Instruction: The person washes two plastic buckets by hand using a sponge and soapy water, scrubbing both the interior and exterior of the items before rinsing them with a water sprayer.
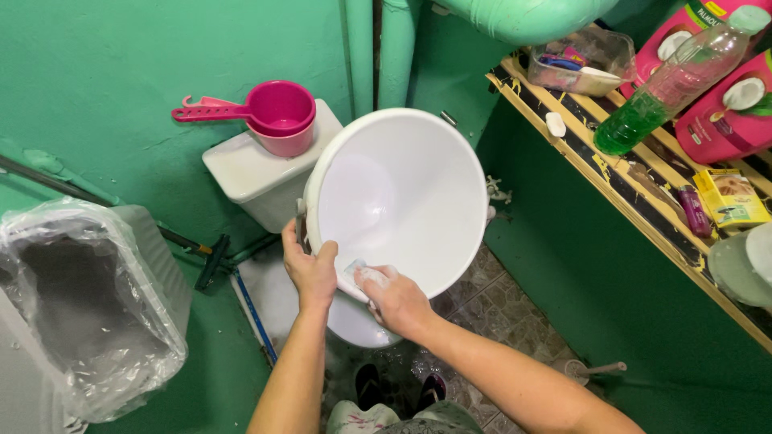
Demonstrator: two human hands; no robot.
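Gripping one white basin [402, 189], two hands

Left hand [310, 269] in closed grip, right hand [398, 301] curled shut, forearms converging

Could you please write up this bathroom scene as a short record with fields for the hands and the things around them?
Place: green-walled bathroom
Left hand: grips the rim of the white bucket, tilted with its open mouth toward the camera
Right hand: presses a small soapy pad on the bucket's lower rim
Behind: pink dipper on the toilet tank
Left: lined bin
Right: wooden shelf with a green-liquid bottle
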